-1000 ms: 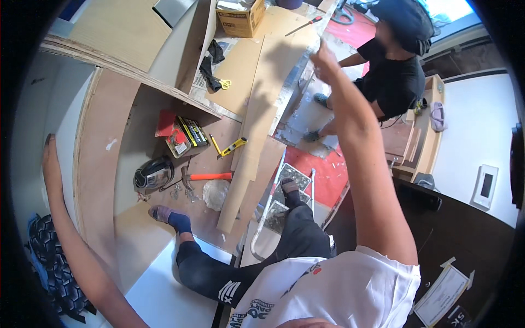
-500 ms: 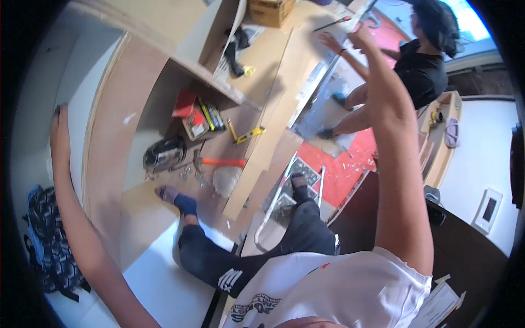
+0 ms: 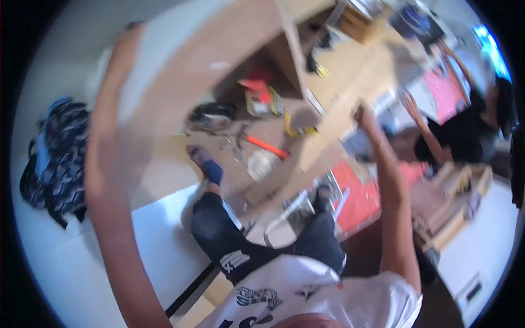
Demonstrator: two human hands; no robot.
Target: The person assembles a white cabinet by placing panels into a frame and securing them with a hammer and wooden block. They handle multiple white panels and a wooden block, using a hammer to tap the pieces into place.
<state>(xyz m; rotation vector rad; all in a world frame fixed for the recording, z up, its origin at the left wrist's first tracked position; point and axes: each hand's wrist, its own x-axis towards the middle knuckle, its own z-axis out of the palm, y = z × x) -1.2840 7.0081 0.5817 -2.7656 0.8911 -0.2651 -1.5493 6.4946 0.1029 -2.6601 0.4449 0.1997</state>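
The picture is smeared by motion. My left hand (image 3: pixel 128 37) reaches up along a pale upright panel (image 3: pixel 178 24), its fingers stretched out near the panel's edge and blurred. My right hand (image 3: pixel 365 116) is raised over the long wooden board with its fingers curled in; whether anything sits inside cannot be made out. Below, between my arms, a claw hammer (image 3: pixel 265 146) with an orange handle lies on the brown cabinet surface. Beside it are a yellow utility knife (image 3: pixel 301 131), a clear bag (image 3: pixel 261 165) and a box with red and yellow items (image 3: pixel 262 99).
One foot (image 3: pixel 202 157) stands on the cabinet surface, the other (image 3: pixel 324 194) on a stepladder. A co-worker in black (image 3: pixel 456 139) is at right, hands raised. A patterned backpack (image 3: pixel 63 156) rests at left, an open wooden drawer (image 3: pixel 456 202) at right.
My view has swung, so the scene shifts rightward. My right hand has drawn lower and nearer, away from a long thin tool by the co-worker's hand. My left hand sits higher in view.
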